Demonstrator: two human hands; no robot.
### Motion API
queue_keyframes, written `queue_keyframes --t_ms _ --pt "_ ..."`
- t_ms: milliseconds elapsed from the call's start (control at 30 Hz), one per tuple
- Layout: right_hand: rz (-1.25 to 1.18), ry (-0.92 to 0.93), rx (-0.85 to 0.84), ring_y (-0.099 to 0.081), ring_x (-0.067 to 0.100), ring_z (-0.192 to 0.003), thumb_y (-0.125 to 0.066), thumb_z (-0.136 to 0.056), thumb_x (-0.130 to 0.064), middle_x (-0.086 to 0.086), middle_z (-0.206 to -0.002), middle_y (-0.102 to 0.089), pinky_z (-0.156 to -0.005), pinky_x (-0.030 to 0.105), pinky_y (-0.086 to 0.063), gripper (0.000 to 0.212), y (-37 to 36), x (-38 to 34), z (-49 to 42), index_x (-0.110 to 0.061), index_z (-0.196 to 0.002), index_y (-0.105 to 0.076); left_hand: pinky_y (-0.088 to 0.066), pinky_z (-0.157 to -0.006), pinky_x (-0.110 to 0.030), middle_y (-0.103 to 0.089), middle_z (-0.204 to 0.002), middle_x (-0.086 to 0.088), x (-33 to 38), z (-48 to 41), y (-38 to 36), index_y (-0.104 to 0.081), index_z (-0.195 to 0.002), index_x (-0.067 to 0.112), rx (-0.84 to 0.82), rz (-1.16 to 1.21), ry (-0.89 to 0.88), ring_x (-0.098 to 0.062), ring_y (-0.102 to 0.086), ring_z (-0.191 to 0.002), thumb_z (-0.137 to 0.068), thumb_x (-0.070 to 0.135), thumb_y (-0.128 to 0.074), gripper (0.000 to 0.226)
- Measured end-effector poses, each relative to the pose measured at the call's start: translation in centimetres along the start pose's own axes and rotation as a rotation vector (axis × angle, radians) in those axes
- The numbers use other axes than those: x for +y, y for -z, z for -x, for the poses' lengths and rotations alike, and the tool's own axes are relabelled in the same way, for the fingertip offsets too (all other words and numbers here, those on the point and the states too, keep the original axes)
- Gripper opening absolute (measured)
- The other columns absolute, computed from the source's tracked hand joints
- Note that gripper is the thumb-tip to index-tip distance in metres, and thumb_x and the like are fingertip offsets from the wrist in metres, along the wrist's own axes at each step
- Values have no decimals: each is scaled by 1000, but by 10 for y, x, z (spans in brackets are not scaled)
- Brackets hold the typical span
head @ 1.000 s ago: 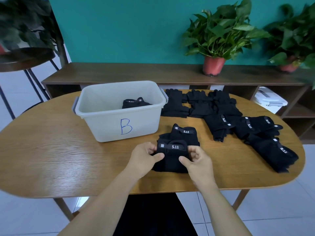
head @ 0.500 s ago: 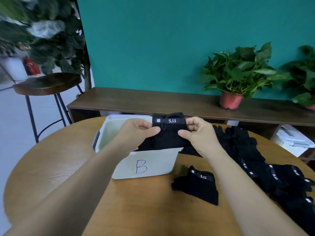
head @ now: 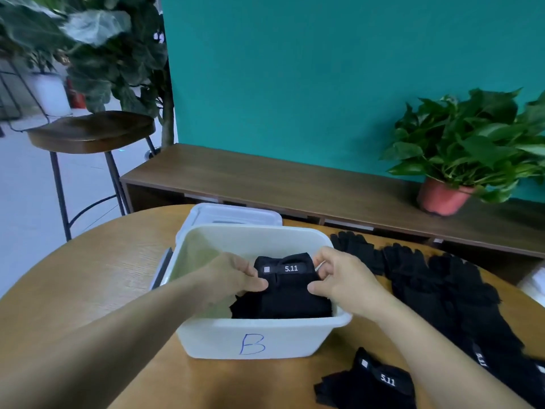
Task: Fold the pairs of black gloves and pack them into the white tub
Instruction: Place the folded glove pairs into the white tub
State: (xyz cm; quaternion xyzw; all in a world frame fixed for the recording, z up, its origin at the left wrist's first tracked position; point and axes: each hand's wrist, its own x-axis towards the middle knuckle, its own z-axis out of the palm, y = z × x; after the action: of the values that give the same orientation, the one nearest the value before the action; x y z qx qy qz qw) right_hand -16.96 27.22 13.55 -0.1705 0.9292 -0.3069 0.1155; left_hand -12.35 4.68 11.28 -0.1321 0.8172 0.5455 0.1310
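Both hands — my left hand [head: 233,276] and right hand [head: 339,274] — pinch one folded black fabric glove pair [head: 290,286] inside the white plastic tub [head: 265,335]; loose black gloves [head: 436,278] crowd the wooden table [head: 88,278] — right side.

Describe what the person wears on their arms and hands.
Nothing worn shows. The left forearm and right forearm are bare to the frame's edge, no sleeve in view. The left hand and right hand have no gloves, rings, watch or wristband.

"B" on tub [head: 206,340]; "5.11" on gloves [head: 292,301]
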Motion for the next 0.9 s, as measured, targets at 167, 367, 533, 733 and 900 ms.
queue_keyframes --t_ms 167,367,533,733,900 --pt "111 -18 -121 -66 10 -72 -77 -82 -17 -4 -72 -71 -74 30 -55 24 7 -1 -6 -30 -88 -57 -52 -85 -27 -68 -69 6 -8 -10 -2 -69 -67 20 -71 -67 42 -13 -62 -73 -79 21 -83 18" --pt "237 -2 -184 -66 7 -75 -78 -82 -23 -9 -78 -70 -77 30 -55 37 11 -4 -8 -35 -103 -51 -51 -77 -19 -69 -67 9 -11 -15 -6 -68 -69 18 -146 -111 26 -9 -65 -73 -80 14 -82 18" --pt "410 35 -220 -60 11 -89 -75 -84 -29 -11 -87 -67 -80 30 -50 46 11 -10 -8 -29 -124 -51 -56 -86 -25 -76 -90 -9 -11 -18 -11 -70 -77 15 -168 -194 -49 -13 -67 -82 -83 9 -78 12" --pt "583 96 -228 -55 13 -90 -71 -86 -34 -8 -98 -63 -77 26 -39 62 10 -7 -9 -33 -140 -40 -55 -81 -19 -76 -98 -11 -12 -24 -18 -68 -74 18 -180 -251 -136 -13 -69 -83 -83 5 -77 19" --pt "457 116 -210 -58 11 -100 -72 -86 -28 -12 -101 -64 -87 30 -48 47 12 3 -9 -42 -127 -54 -52 -84 -17 -73 -99 6 -11 -24 -15 -67 -98 26 -141 -249 -199 -9 -69 -96 -84 14 -79 22"
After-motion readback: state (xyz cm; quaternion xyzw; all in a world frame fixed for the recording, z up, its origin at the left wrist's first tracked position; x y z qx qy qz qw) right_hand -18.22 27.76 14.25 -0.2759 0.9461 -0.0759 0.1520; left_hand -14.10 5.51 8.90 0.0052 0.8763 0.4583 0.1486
